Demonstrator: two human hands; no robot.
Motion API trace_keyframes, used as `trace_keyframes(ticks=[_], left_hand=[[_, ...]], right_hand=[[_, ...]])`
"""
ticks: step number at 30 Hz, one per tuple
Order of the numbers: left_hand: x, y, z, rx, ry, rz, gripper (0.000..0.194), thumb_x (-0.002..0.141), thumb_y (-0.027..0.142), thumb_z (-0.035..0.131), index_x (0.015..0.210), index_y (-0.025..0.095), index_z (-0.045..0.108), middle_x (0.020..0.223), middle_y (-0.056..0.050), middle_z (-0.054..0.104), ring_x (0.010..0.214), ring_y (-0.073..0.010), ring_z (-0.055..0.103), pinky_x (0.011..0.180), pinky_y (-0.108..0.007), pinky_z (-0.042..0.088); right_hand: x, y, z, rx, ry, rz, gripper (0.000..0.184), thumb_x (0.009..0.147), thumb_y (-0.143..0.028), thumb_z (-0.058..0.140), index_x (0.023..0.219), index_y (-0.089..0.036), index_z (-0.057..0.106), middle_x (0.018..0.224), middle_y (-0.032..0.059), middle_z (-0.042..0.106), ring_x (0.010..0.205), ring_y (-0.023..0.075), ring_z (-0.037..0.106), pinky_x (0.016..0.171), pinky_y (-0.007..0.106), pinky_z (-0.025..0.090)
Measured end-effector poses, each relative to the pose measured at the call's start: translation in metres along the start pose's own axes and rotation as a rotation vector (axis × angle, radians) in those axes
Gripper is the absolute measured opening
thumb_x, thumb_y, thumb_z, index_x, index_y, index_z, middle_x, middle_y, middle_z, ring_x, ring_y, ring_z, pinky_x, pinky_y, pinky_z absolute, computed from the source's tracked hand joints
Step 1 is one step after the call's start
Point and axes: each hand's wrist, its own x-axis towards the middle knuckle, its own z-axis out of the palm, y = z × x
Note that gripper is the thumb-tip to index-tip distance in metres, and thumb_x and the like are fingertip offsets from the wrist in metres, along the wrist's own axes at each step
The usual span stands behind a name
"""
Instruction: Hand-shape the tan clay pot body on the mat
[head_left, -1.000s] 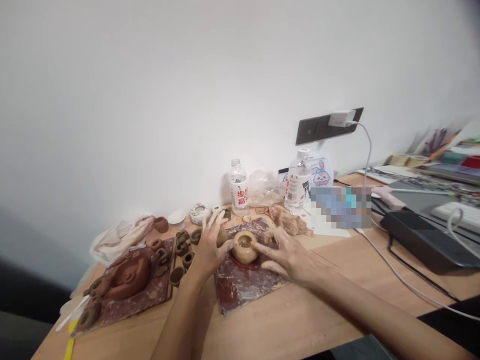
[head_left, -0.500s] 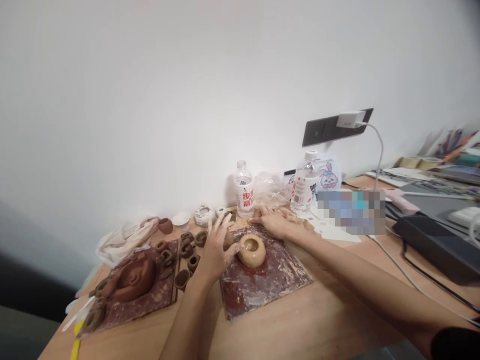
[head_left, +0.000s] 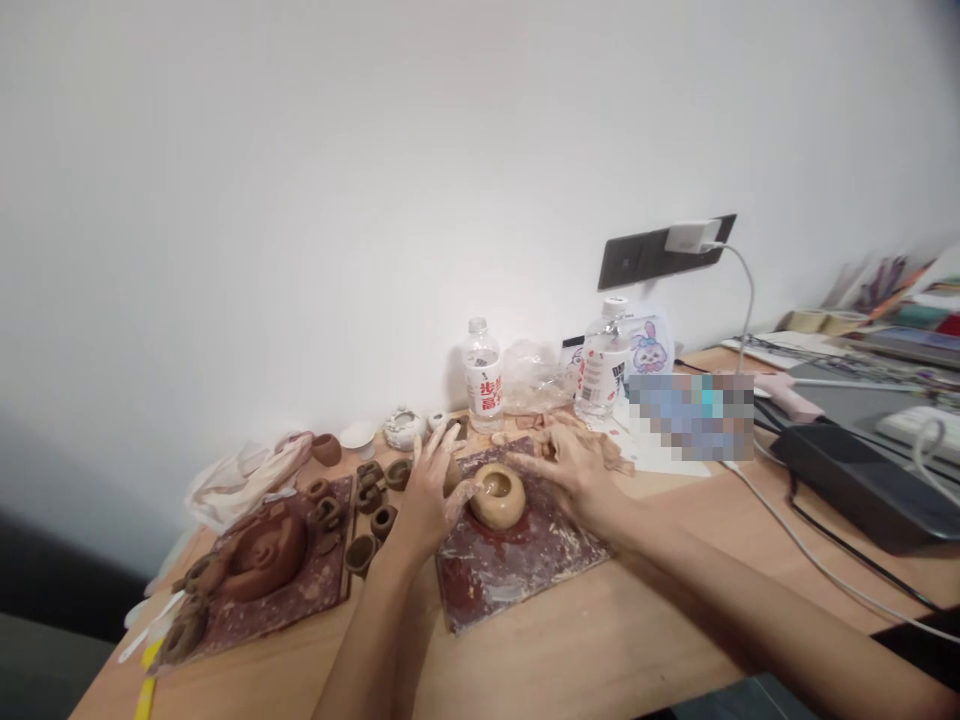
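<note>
A round, light tan clay pot point(head_left: 504, 508) with a wide mouth sits on a maroon, clay-smeared board point(head_left: 491, 590). My left hand point(head_left: 439, 485) is at its left side, fingers spread and thumb tip by the rim; clay whitens the fingertips. Whether the thumb touches the rim is hard to tell. Just behind and right of the pot, my right hand point(head_left: 574, 468) hovers with fingers apart and nothing visible in it. A crumpled tan cloth point(head_left: 616, 452) lies behind that hand.
Several small brown clay pots point(head_left: 384, 520) stand left of my left hand. Farther left, a second board point(head_left: 319, 590) bears a reddish-brown clay piece point(head_left: 266, 550). Two plastic bottles, one point(head_left: 486, 385) in the middle, another point(head_left: 602, 370) to its right, stand by the wall. A black power adapter point(head_left: 855, 490) and cables lie right.
My right hand has drawn back from the area near the cloth toward the pot's right side. My left hand stays beside the pot. The view has shifted slightly.
</note>
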Motion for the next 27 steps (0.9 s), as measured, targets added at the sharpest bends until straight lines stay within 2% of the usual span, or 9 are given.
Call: trace_keyframes(ticks=[2, 6, 11, 15, 21, 27], left_hand=[[0.0, 0.0, 0.0, 0.008, -0.002, 0.009, 0.058, 0.088, 0.02, 0.05, 0.143, 0.02, 0.034, 0.15, -0.013, 0.041, 0.144, -0.0277, 0.026, 0.119, -0.057, 0.013], [0.001, 0.0, 0.0, 0.02, -0.001, 0.009, 0.052, 0.088, 0.022, 0.049, 0.139, 0.017, 0.04, 0.149, -0.015, 0.042, 0.144, -0.0291, 0.027, 0.119, -0.058, 0.014], [0.002, -0.003, 0.001, 0.027, 0.001, -0.007, 0.044, 0.089, 0.025, 0.049, 0.132, 0.015, 0.048, 0.149, -0.016, 0.042, 0.144, -0.0307, 0.027, 0.118, -0.058, 0.014], [0.001, -0.004, 0.001, 0.019, 0.004, -0.02, 0.04, 0.089, 0.027, 0.05, 0.128, 0.016, 0.051, 0.149, -0.015, 0.042, 0.144, -0.0298, 0.027, 0.119, -0.057, 0.013], [0.002, -0.003, 0.0, 0.017, 0.014, -0.009, 0.039, 0.089, 0.028, 0.049, 0.126, 0.015, 0.052, 0.148, -0.016, 0.043, 0.143, -0.0299, 0.029, 0.119, -0.057, 0.014], [0.001, -0.006, 0.001, 0.026, 0.016, 0.004, 0.042, 0.09, 0.029, 0.048, 0.129, 0.015, 0.051, 0.148, -0.016, 0.043, 0.143, -0.0303, 0.029, 0.118, -0.057, 0.016]], right_hand=[[-0.016, -0.011, -0.005, 0.051, 0.012, -0.064, 0.05, 0.083, -0.002, 0.047, 0.125, -0.026, 0.059, 0.088, 0.0043, 0.045, 0.078, 0.0174, 0.045, 0.066, 0.029, 0.041], [-0.03, -0.023, -0.008, 0.04, -0.063, -0.083, 0.05, 0.087, -0.005, 0.046, 0.132, -0.027, 0.051, 0.088, 0.0036, 0.043, 0.079, 0.0171, 0.044, 0.067, 0.029, 0.044], [-0.031, -0.023, -0.006, -0.013, -0.2, -0.093, 0.05, 0.093, -0.012, 0.043, 0.14, -0.029, 0.043, 0.093, 0.0053, 0.047, 0.085, 0.0188, 0.046, 0.073, 0.031, 0.046], [-0.035, -0.026, -0.007, -0.051, -0.232, -0.111, 0.045, 0.097, -0.016, 0.038, 0.141, -0.029, 0.041, 0.094, 0.0053, 0.049, 0.085, 0.0177, 0.046, 0.072, 0.029, 0.045], [-0.039, -0.027, -0.012, -0.062, -0.292, -0.175, 0.043, 0.1, -0.017, 0.031, 0.14, -0.024, 0.041, 0.098, 0.0076, 0.051, 0.088, 0.0192, 0.047, 0.076, 0.031, 0.045], [-0.041, -0.021, -0.018, -0.032, -0.327, -0.162, 0.045, 0.1, -0.016, 0.028, 0.144, -0.025, 0.035, 0.101, 0.0085, 0.051, 0.092, 0.0196, 0.048, 0.081, 0.033, 0.047]])
